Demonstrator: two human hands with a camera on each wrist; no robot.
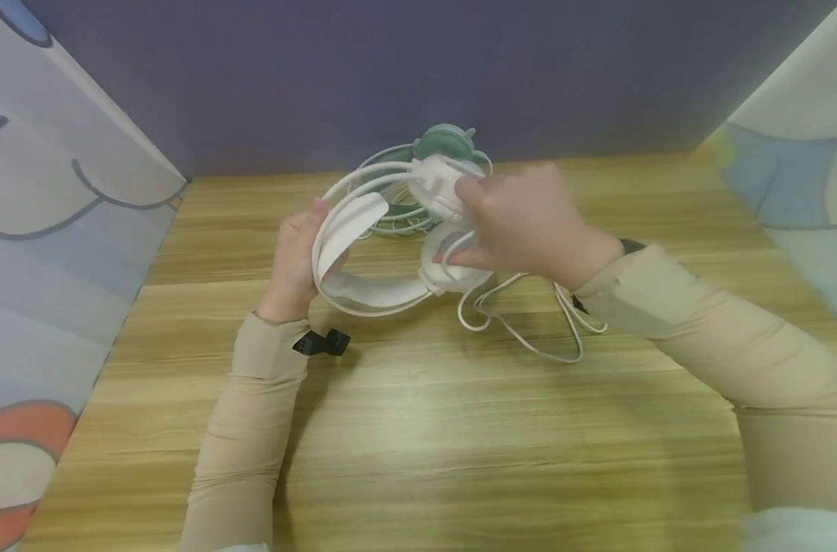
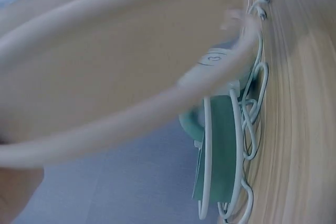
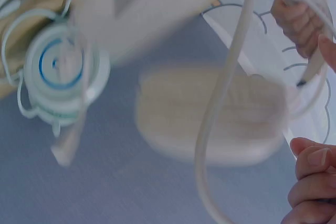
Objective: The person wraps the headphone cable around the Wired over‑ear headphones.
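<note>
Beige sleeves reach over the wooden table (image 1: 418,429). At left, the left hand (image 1: 296,257) curls its fingers round the headband of the white headphones (image 1: 363,253), held just above the tabletop. Behind lie green headphones (image 1: 444,142). At right, the right hand (image 1: 529,222) grips the white ear cups, pinching the white cable (image 1: 529,337).

White headset (image 1: 363,253), green headset (image 1: 444,142), wood-grain table (image 1: 425,429).
</note>
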